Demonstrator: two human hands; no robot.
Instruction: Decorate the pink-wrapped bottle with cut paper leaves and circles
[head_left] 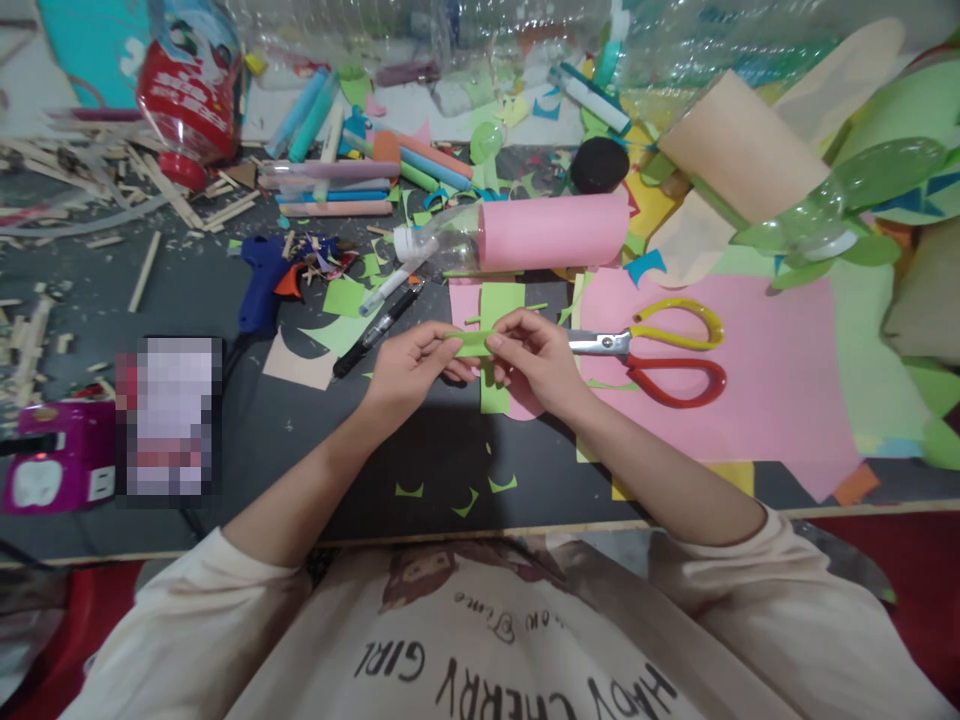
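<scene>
Between my two hands is a small strip of green paper [473,345], pinched at both ends. My left hand [411,368] grips its left end with thumb and fingers; my right hand [537,358] grips the right end. Below them lie a larger green paper piece [496,296] and some pink paper. Just right of my right hand, scissors [679,345] with one yellow and one red handle rest on a pink sheet [780,370], their blade tips hidden by the hand. A black pen [379,328] lies left of my left hand.
Behind my hands lies a clear bottle wrapped in pink paper [555,232]. At left are a blue glue gun [262,285], a phone [172,415] and a purple box [60,455]. Markers [337,185], wood sticks [154,270], a cardboard tube [742,145] and paper scraps crowd the table.
</scene>
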